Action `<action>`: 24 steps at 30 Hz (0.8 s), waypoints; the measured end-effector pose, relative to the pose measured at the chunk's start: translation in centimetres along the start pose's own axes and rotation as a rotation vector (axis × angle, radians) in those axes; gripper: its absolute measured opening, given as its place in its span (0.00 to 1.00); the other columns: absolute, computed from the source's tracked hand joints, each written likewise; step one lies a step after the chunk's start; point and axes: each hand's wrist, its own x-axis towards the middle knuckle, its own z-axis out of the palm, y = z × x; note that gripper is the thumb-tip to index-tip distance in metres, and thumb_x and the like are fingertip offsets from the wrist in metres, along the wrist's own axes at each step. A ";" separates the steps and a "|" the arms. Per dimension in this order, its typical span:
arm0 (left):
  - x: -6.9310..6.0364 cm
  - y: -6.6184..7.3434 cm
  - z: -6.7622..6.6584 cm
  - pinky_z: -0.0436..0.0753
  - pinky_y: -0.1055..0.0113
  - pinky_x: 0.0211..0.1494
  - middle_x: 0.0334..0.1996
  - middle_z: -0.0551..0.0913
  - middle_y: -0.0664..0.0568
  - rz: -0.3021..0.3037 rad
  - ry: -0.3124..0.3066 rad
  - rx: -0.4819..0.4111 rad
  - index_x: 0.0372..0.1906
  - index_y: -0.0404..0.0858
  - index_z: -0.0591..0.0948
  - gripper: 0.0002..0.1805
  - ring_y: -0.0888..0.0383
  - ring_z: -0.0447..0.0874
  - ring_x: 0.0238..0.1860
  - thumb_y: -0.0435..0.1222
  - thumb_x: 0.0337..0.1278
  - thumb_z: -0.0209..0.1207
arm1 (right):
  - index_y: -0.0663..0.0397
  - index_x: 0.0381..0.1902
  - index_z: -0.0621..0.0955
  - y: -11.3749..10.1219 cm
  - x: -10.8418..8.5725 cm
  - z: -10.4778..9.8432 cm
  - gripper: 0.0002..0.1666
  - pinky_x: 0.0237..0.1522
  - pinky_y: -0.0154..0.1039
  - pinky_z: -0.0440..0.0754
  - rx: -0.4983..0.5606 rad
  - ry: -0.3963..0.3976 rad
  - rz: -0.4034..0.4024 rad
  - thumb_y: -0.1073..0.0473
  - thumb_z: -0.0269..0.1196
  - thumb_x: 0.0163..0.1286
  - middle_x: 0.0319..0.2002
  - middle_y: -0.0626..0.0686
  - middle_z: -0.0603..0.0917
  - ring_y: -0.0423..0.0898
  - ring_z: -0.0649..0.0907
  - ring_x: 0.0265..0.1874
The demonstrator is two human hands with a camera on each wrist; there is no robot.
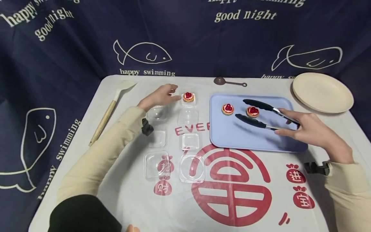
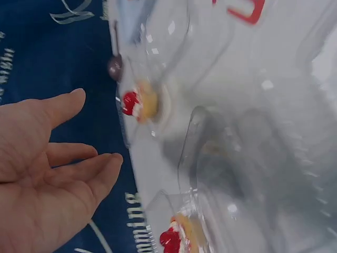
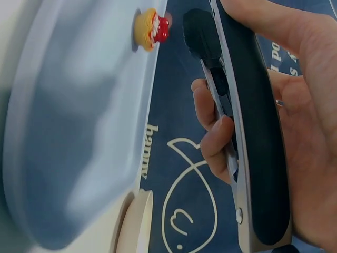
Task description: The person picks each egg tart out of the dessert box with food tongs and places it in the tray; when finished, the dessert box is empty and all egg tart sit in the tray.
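My right hand (image 1: 314, 130) holds black-tipped metal tongs (image 1: 258, 105) over the blue tray (image 1: 246, 137). Spread apart, the tong tips lie on either side of a small berry-topped tart (image 1: 252, 111); whether they touch it I cannot tell. A second tart (image 1: 227, 109) sits to its left on the tray. My left hand (image 1: 160, 96) hovers with extended fingers beside a clear plastic box (image 1: 192, 102) containing another tart (image 1: 188, 96). The left wrist view reveals one more tart (image 2: 179, 234), which my left hand hides from the head view.
Several clear plastic box parts, among them a lid (image 1: 192, 169), stand in two columns left of the tray. A wooden-handled spatula (image 1: 105, 117) lies at the left, a brown spoon (image 1: 220, 81) at the back. The cream plate (image 1: 323, 91) occupies the back right corner.
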 end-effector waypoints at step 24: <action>4.3 -1.4 0.8 0.56 0.62 0.77 0.75 0.56 0.42 -0.094 -0.113 -0.128 0.69 0.28 0.66 0.34 0.50 0.64 0.69 0.29 0.58 0.63 | 0.61 0.67 0.72 -8.3 14.0 0.4 0.46 0.41 0.48 0.79 0.032 -0.166 -0.249 0.49 0.75 0.55 0.57 0.62 0.81 0.51 0.84 0.38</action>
